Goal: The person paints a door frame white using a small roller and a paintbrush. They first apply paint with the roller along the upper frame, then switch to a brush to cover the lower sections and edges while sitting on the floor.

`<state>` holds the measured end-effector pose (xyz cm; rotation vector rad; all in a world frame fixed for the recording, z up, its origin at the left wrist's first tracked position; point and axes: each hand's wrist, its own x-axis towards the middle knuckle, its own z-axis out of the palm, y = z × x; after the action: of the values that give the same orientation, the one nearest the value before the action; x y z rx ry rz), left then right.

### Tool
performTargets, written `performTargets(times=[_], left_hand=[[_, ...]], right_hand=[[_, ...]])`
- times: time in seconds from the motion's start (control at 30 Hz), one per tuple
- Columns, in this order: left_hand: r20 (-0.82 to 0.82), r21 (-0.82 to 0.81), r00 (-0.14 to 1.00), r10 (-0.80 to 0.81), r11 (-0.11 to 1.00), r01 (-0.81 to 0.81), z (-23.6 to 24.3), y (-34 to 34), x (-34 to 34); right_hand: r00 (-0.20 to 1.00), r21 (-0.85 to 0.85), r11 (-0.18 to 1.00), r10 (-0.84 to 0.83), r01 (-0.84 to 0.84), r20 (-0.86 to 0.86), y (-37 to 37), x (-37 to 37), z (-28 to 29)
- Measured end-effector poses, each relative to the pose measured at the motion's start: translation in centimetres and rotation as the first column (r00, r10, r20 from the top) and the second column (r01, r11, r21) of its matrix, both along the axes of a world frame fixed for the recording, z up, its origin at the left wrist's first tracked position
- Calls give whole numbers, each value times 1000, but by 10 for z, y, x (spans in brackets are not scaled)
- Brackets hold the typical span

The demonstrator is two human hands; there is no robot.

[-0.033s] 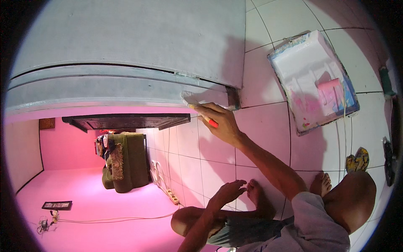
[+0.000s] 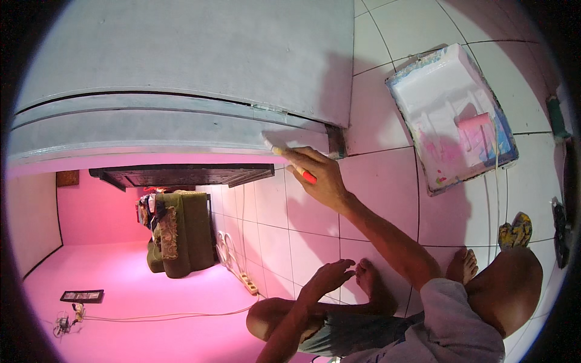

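My right hand is closed round a paintbrush with a red handle end. Its whitish bristles meet the face of the door frame, close to the frame's bottom end. Pale grey-white paint covers this frame and the door panel beside it. My left hand hangs past my bent knee, fingers loosely stretched, holding nothing, near my bare foot.
On the tiled floor at the right lies a paint tray with white paint and a pink roller. A stained yellow-black thing is near my other foot. Beyond the doorway are a green armchair and a power strip.
The brush has shifted slightly along the door frame, and its bristles look less spread. My left hand and the tray have stayed in place.
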<state>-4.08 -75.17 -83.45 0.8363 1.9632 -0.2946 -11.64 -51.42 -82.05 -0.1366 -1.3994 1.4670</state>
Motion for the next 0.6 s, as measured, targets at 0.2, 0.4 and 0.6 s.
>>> performTargets(times=[0.2,0.4,0.6], left_hand=[[6,-3,1000,21,1000,-21,-3,9,-6],[3,15,1000,-13,1000,13,-6,-4,-7],[-37,116,995,-98,988,102,-9,-1,-10]], right_hand=[[999,-10,999,-51,51,-2,7,-11,8],[999,85,996,-38,37,20,0,-15,11],[999,46,999,4,-6,35,-22,-4,2]])
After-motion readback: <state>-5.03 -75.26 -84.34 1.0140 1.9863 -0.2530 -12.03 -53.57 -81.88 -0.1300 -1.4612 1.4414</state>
